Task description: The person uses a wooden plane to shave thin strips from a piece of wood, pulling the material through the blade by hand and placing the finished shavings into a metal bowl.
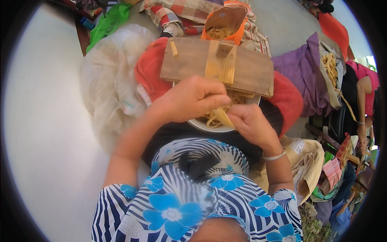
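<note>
A flat yellowish strip (220, 117) runs between my two closed hands, over a white bowl (213, 129) in my lap. My left hand (195, 97) is curled in a fist with its thumb pressed near the strip's upper end. At the other end, my right hand (254, 123) pinches the strip between thumb and fingers. More curled strips lie in the bowl, partly hidden by my hands. Just beyond my knuckles, a brown wooden board (252, 68) rests across the bowl's far side. A paler grooved wood piece (219, 64) and a small dark block (224, 49) sit at its middle.
An orange bag (240, 33) of similar strips stands beyond the board. Translucent plastic sheeting (115, 76) lies at left, and a purple sack (300, 76) at right beside more strips (329, 68). Another person's arm (364, 109) shows at far right. A brown paper sack (308, 161) lies nearer me.
</note>
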The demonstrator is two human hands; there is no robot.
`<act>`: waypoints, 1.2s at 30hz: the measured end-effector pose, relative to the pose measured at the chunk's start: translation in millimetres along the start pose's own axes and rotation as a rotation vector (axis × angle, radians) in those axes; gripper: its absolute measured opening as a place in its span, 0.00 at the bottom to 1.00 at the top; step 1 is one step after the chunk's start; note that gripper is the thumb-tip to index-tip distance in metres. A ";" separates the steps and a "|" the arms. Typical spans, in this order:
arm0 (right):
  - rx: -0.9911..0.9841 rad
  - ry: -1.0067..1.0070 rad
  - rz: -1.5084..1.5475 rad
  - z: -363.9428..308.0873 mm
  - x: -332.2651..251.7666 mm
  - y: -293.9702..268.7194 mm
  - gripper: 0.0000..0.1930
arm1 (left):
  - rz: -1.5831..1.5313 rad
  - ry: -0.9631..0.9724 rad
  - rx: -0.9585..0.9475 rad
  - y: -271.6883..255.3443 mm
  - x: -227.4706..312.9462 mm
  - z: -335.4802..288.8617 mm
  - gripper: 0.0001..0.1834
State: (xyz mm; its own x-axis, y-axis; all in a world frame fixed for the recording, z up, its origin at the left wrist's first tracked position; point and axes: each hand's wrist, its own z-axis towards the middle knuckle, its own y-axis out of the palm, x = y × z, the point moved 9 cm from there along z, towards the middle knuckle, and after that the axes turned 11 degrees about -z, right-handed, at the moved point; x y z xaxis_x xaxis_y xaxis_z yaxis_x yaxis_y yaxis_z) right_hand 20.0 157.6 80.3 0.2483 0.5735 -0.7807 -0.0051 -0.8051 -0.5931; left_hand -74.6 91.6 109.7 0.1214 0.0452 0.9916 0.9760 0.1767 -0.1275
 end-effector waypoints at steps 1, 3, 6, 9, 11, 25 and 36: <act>-0.121 -0.055 0.061 -15.3 -26.6 0.6 0.09 | -0.048 0.065 -0.048 6.3 24.7 -2.2 0.10; -0.069 -0.560 0.347 -45.7 -97.2 -23.4 0.07 | -0.179 0.224 -0.174 24.1 68.0 -7.4 0.09; 0.156 -0.511 0.653 -51.4 -101.7 -48.3 0.10 | -0.393 0.446 -0.278 44.3 104.1 -17.4 0.08; 0.543 -0.323 0.631 -46.8 -80.8 -62.9 0.12 | -0.438 0.294 -0.196 46.4 76.2 -10.1 0.14; 0.783 -0.130 0.181 -30.4 -37.2 -71.5 0.13 | -0.506 0.163 -0.060 45.8 34.0 9.5 0.16; 0.453 0.181 0.534 29.7 115.8 34.6 0.09 | 0.659 0.221 0.374 27.0 -63.4 9.8 0.13; 0.389 0.108 0.929 29.6 116.2 59.7 0.08 | 0.327 0.151 0.332 31.7 -72.1 11.0 0.12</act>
State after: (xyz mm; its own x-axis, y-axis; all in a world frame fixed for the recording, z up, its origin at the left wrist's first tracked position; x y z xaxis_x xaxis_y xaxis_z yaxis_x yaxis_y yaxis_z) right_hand 20.0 180.7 -51.7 0.0719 -0.2877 -0.9550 -0.5513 -0.8094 0.2024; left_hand -54.4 104.8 33.9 0.4606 0.0117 0.8875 0.7748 0.4826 -0.4085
